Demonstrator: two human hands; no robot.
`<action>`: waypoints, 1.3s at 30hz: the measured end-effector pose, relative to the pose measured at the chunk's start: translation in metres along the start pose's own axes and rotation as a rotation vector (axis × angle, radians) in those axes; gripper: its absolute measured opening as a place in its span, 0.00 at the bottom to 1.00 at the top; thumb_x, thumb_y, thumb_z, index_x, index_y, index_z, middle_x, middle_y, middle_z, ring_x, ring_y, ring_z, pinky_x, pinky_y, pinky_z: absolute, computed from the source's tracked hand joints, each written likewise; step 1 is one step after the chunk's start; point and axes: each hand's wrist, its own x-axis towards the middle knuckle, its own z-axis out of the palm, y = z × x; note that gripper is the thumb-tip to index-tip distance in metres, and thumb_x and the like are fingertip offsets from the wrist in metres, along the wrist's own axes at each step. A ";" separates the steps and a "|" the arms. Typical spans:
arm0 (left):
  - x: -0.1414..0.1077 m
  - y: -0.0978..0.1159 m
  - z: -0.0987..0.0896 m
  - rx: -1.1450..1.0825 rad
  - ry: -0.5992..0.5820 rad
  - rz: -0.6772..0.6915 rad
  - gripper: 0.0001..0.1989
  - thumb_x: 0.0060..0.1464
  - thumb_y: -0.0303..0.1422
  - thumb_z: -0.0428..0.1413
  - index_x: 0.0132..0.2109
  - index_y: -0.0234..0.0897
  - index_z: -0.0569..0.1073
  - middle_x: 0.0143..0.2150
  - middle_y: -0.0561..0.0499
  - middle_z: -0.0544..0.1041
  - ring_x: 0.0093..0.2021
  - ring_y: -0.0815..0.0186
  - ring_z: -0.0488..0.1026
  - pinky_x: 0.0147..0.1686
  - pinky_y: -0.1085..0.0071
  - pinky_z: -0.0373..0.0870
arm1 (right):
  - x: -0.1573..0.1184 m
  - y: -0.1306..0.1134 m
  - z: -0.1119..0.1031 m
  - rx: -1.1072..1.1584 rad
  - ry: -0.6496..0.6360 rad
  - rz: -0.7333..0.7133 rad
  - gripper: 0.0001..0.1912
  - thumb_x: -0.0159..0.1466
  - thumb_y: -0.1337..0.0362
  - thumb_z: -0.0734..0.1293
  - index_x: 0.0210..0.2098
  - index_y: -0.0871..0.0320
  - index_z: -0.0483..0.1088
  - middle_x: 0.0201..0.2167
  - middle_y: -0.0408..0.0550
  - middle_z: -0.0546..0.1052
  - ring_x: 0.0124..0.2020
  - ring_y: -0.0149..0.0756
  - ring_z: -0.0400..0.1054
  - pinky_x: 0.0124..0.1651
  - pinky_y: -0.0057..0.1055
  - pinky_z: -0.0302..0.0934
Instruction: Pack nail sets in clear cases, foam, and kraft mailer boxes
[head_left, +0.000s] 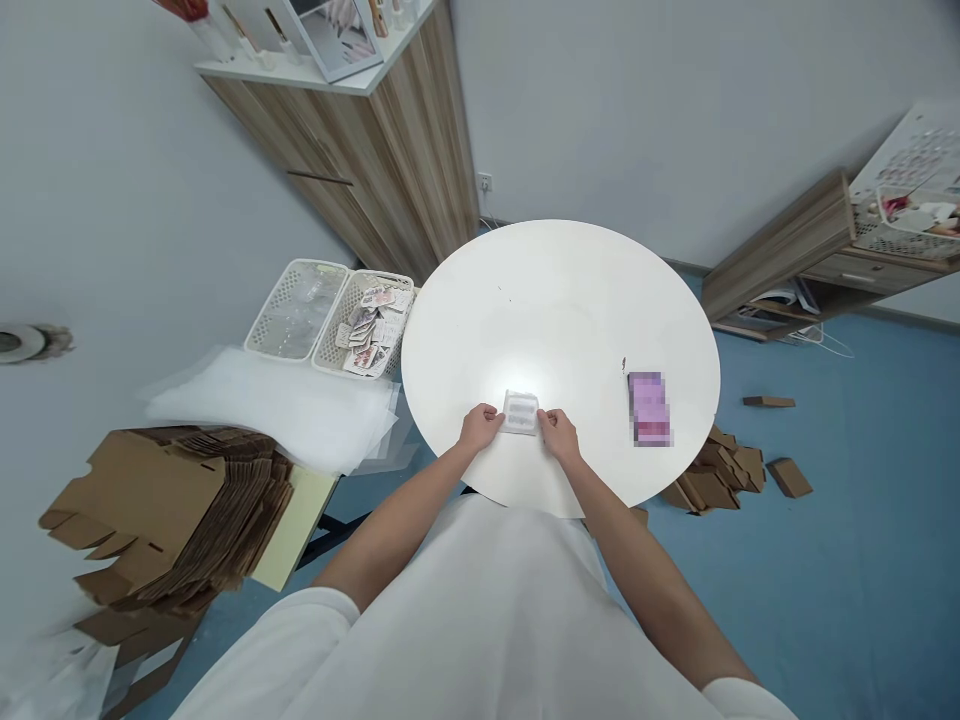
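A small, clear-and-white flat box (520,412) lies near the front of the round white table (555,290). Pale rows show inside it, too small to make out. My left hand (481,427) pinches its left edge with closed fingers. At the opposite edge, my right hand (559,434) grips the box between thumb and fingers. Farther right on the tabletop lies a purple rectangular thing (649,408), blurred into blocks.
Left of the table stand a white basket of small printed cards (375,325) and a basket of clear pieces (296,308). Translucent sheets (277,405) and stacked flat cardboard boxes (172,500) lie nearer. Small cardboard boxes (720,475) sit on the floor at right.
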 end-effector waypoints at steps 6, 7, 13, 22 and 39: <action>-0.016 -0.009 0.005 -0.047 0.051 -0.015 0.17 0.48 0.40 0.54 0.45 0.37 0.68 0.44 0.46 0.72 0.40 0.65 0.70 0.40 0.69 0.66 | -0.026 0.016 -0.004 0.106 -0.019 -0.214 0.24 0.55 0.54 0.60 0.49 0.55 0.60 0.45 0.50 0.66 0.33 0.33 0.65 0.37 0.34 0.62; -0.019 -0.010 0.008 -0.052 0.057 -0.018 0.19 0.49 0.39 0.54 0.47 0.37 0.67 0.45 0.45 0.71 0.40 0.66 0.70 0.40 0.69 0.66 | -0.029 0.016 -0.003 0.121 -0.053 -0.253 0.24 0.55 0.55 0.60 0.50 0.54 0.60 0.48 0.51 0.64 0.36 0.34 0.65 0.37 0.34 0.63; -0.029 -0.004 0.029 -0.083 0.078 0.009 0.22 0.50 0.35 0.53 0.52 0.36 0.64 0.48 0.44 0.69 0.39 0.66 0.69 0.41 0.68 0.66 | -0.027 0.018 0.009 0.112 -0.194 -0.295 0.25 0.56 0.58 0.60 0.53 0.51 0.59 0.55 0.51 0.58 0.45 0.38 0.63 0.41 0.37 0.65; -0.025 -0.003 0.026 -0.116 0.082 0.075 0.20 0.50 0.33 0.52 0.52 0.39 0.65 0.49 0.45 0.68 0.45 0.63 0.67 0.40 0.69 0.66 | -0.011 0.015 0.016 0.199 -0.246 -0.256 0.26 0.53 0.61 0.62 0.53 0.51 0.60 0.55 0.47 0.61 0.48 0.38 0.64 0.52 0.39 0.60; 0.058 -0.045 -0.102 -0.157 0.126 0.159 0.27 0.49 0.30 0.53 0.57 0.38 0.56 0.54 0.43 0.62 0.54 0.61 0.61 0.50 0.65 0.60 | 0.029 -0.109 0.131 0.285 -0.252 -0.201 0.30 0.52 0.62 0.65 0.54 0.52 0.59 0.60 0.44 0.55 0.53 0.38 0.60 0.57 0.37 0.54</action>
